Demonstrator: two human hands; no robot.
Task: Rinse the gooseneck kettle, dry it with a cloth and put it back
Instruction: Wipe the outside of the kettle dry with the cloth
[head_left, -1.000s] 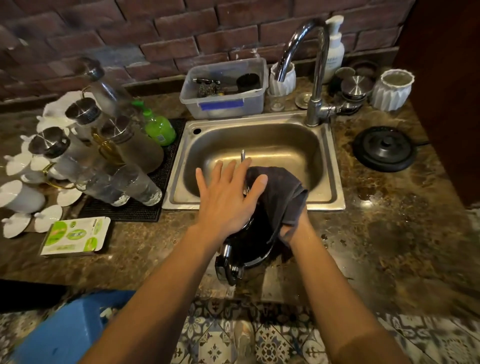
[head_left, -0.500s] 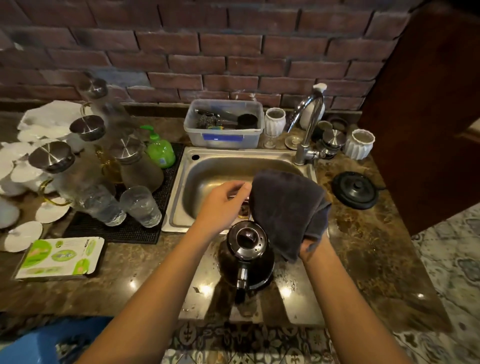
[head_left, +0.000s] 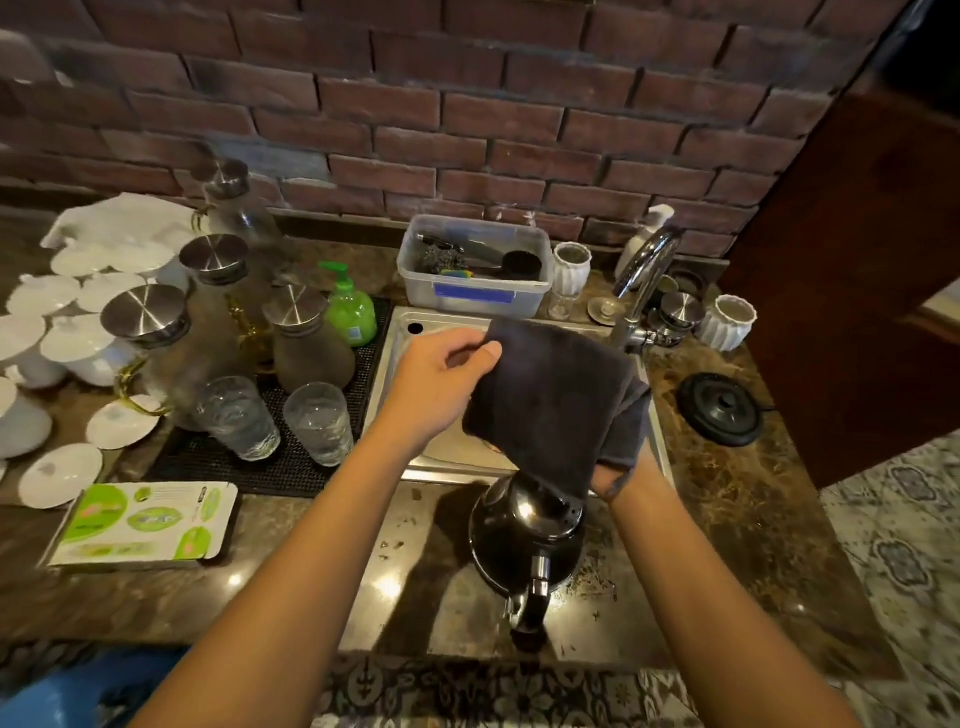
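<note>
Head view, one item in work. Dark cloth (head_left: 550, 400): held spread in the air over the near edge of the sink (head_left: 387, 364), both hands clamped on it. The left hand (head_left: 441, 374) pinches the upper corner between thumb and fingers; the right hand (head_left: 608, 475) grips the bunched lower end, its fingers mostly covered by fabric. Kettle (head_left: 524, 540): black and glossy, upright on the surface (head_left: 260, 597) just in front of the sink, directly under the cloth, handle toward the person, touched by neither hand. Step judged in hand: readying the cloth for drying. Advice: open it to a flat, dry face, steady the kettle by its handle with one hand, wipe from top to foot, then along the neck and under the handle, where water collects. Round black base (head_left: 721, 409): on the surface to the right, well apart, likely the place of return. Not discernible: the spout, hidden behind the cloth; whether a lid is fitted; any water left on the body, since glare masks it.
</note>
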